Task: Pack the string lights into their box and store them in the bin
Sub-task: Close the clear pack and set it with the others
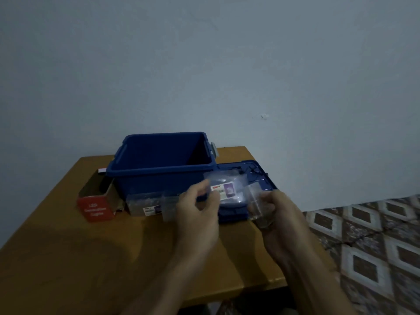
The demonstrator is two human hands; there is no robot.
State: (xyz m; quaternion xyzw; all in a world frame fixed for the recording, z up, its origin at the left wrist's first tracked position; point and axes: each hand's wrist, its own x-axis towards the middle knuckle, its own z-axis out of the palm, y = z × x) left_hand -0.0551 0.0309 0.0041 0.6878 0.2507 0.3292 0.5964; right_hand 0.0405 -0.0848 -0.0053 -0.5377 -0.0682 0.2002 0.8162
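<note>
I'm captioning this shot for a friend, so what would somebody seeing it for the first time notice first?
The open blue bin stands out first, at the back middle of the wooden table, with its blue lid lying flat to its right. In front of it, the left hand and the right hand hold up a clear packet with a small label. An open red box lies at the left.
</note>
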